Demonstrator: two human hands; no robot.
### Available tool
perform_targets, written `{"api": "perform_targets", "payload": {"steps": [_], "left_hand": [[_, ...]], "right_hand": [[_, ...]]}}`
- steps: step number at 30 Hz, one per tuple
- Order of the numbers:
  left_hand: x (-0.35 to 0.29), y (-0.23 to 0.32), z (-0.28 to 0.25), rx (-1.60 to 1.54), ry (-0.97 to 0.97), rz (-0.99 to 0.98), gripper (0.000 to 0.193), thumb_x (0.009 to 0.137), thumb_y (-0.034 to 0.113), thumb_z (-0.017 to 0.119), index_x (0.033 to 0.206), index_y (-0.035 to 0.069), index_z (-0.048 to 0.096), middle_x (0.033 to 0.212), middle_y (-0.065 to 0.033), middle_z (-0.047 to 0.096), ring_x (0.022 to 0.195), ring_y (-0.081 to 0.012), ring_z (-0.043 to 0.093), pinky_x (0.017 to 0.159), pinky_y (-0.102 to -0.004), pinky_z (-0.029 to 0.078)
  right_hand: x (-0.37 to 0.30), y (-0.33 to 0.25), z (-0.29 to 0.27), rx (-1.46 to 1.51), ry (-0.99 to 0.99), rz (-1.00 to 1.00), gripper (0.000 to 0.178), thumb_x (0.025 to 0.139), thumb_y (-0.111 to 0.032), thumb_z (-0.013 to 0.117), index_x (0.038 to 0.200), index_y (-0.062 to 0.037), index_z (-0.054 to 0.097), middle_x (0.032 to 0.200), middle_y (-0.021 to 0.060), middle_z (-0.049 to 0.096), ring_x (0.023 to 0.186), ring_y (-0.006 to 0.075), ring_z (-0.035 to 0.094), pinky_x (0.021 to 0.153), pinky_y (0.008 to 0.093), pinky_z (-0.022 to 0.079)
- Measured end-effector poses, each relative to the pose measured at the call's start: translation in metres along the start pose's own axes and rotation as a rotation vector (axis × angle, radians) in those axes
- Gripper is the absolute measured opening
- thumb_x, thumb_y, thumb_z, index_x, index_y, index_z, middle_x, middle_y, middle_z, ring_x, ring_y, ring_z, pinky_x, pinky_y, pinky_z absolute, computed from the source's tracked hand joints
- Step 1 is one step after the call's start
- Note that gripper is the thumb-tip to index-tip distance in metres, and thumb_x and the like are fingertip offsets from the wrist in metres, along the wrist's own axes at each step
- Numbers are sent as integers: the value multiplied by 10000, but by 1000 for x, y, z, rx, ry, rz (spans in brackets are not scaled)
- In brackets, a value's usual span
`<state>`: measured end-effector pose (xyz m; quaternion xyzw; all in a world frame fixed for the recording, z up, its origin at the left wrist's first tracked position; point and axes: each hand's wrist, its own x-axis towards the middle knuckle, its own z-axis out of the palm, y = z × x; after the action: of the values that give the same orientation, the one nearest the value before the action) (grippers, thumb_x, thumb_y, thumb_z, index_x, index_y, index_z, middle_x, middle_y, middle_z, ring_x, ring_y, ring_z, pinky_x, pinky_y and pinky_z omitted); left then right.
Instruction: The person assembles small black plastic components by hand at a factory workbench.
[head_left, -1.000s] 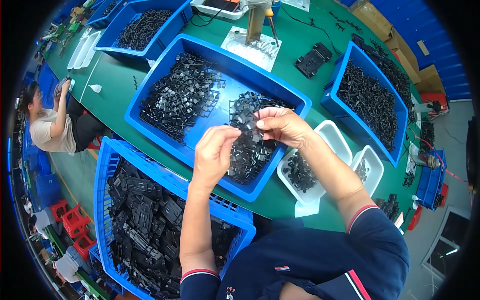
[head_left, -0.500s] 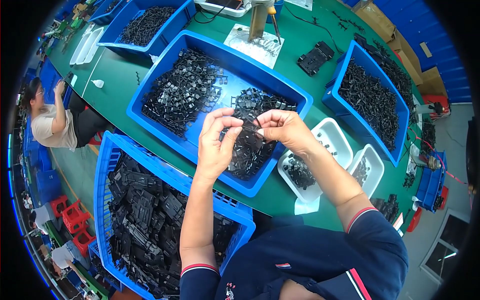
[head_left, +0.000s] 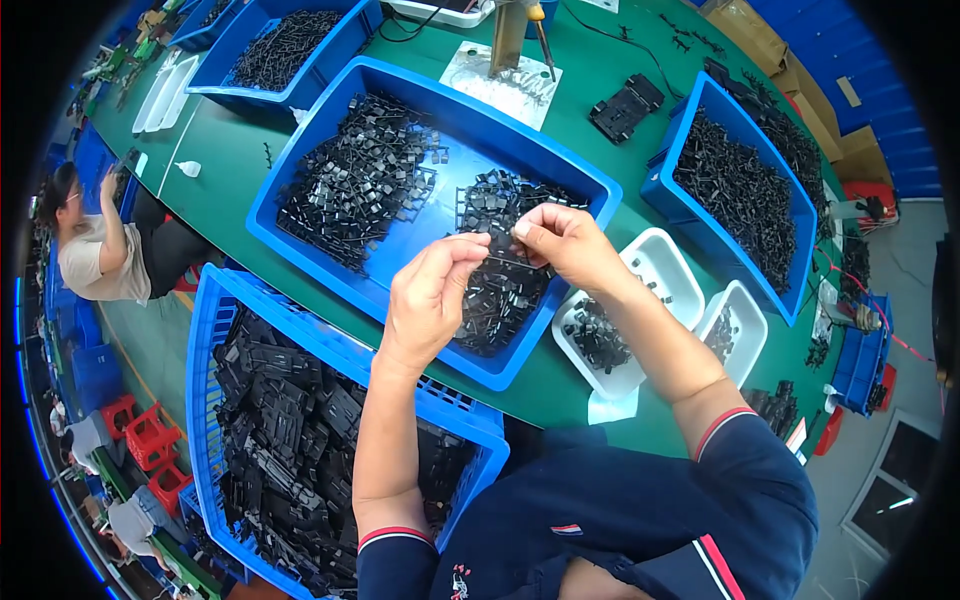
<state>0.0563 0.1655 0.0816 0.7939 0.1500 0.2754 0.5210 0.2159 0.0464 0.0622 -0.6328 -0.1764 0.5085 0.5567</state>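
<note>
My left hand (head_left: 430,295) is closed, thumb and fingers pinching a thin black plastic piece (head_left: 513,262) that reaches toward my right hand. My right hand (head_left: 568,246) is closed too, its thumb and forefinger pinched around a small black part mostly hidden by the fingertips. Both hands hover over the right half of a large blue bin (head_left: 430,85). Beneath them lies a heap of small black plastic parts (head_left: 495,310). A second heap of black clip-like parts (head_left: 355,180), some shiny, fills the bin's left side.
White trays (head_left: 685,262) with small parts stand right of the bin. Beyond them is a blue bin (head_left: 657,180) of black parts; another (head_left: 220,95) is far left. A blue crate (head_left: 205,400) of black housings stands near left. A person (head_left: 105,240) sits at far left.
My right hand's fingertips have shifted slightly up and away from the left's. My left hand has turned a little, its fingers now closer together. The view has shifted slightly.
</note>
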Motion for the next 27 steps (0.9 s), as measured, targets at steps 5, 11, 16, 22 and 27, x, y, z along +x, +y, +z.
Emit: {"api": "perform_targets", "payload": {"steps": [5,11,16,22,27], "left_hand": [[4,-5,1,89,-81,58,124,818,-21,594,939,1,578,951,-130,651,873,-283,639,749,-327,516],[1,-8,2,148,-65,36,236,808,-6,646,1032,-4,574,1012,-109,643,816,-153,634,716,-251,507],[-1,-10,13,31,96,-43,206,779,1,673,968,1,588,925,-100,620,731,-169,637,658,-265,528],[-8,-12,23,-294,257,-221,149,814,17,662,941,-5,586,911,-52,592,784,-113,599,703,-227,503],[-12,-16,22,-650,421,-494,184,826,42,664,973,1,561,917,-57,588,811,-93,575,720,-209,478]], "right_hand": [[-1,-12,3,-10,-217,20,152,876,-214,610,866,-63,612,785,-20,598,700,59,525,645,212,430],[-6,-10,5,158,-377,114,188,826,-155,672,966,-58,591,853,-26,586,748,47,521,683,207,434],[-5,0,12,105,-353,95,210,829,-57,619,1026,-21,553,885,-7,582,799,59,549,704,204,456],[-7,7,24,178,-244,-62,249,847,-29,575,1089,6,530,958,36,588,884,84,553,808,228,463],[-9,10,24,174,-235,-44,268,863,-78,581,1116,-6,528,1008,49,596,899,99,573,823,245,471]]}}
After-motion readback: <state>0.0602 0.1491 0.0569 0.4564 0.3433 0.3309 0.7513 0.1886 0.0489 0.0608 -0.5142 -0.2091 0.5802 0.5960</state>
